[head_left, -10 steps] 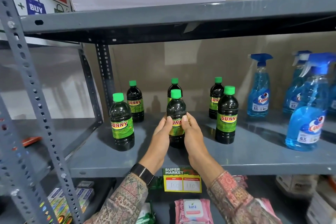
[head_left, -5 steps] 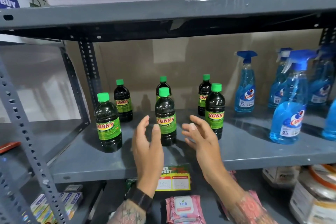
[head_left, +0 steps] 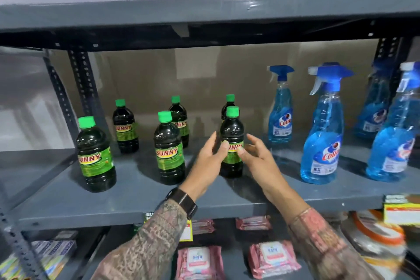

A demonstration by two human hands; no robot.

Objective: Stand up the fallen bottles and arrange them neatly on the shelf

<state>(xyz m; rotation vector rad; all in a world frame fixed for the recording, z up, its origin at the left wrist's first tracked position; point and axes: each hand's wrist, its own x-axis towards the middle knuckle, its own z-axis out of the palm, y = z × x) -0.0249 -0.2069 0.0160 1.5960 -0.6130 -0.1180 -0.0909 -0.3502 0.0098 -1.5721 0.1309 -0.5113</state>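
- Front-right dark bottle (head_left: 231, 143) is seen upright on the grey shelf (head_left: 136, 202), rightmost of six.
- Left hand (head_left: 208, 161) and right hand (head_left: 259, 159) are spread open, cupped either side; contact cannot be told.
- Full, rigid, smooth plastic is judged; the labelled waist is best gripped.

Bottles (head_left: 231, 143) dark, near-black green, bright green caps, lime labels with red-yellow lettering. Shelf (head_left: 127, 202) flat grey. Spray bottles (head_left: 321, 134) see-through blue, blue-white triggers. My sleeves (head_left: 147, 248) busy paisley, brownish left, pinker right. Watch strap (head_left: 184, 201) black. Wipes packs (head_left: 198, 261) pink.
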